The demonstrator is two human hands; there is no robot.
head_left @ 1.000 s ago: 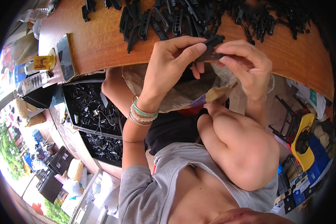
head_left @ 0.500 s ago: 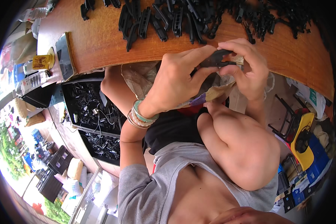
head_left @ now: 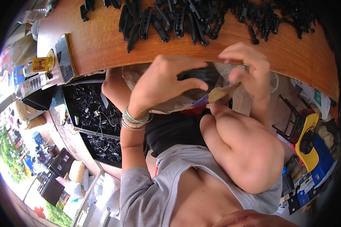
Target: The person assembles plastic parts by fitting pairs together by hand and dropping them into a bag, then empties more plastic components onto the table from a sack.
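My left hand [head_left: 161, 81], with bracelets at the wrist, is over a translucent bag [head_left: 166, 103] that hangs open at the table edge. Its thumb and fingers are spread apart. In the gap between them a black plastic part [head_left: 197, 74] shows, smeared by motion; it seems loose, above or inside the bag's mouth. To the right, my right hand [head_left: 252, 66] is blurred, thumb and fingers apart with nothing between them. It is beside the bag's right rim.
Black plastic parts [head_left: 146, 23] lie in a pile along the far side of the wooden table [head_left: 98, 41]. Smaller black pieces [head_left: 269, 22] are heaped at far right. Black bins [head_left: 89, 100] of parts stand at lower left. A yellow chair [head_left: 306, 145] is on the right.
Both hands held the black part together before. They have come apart: the left moved left and down with its fingers spread, the right let go. The part is now lower, at the bag.
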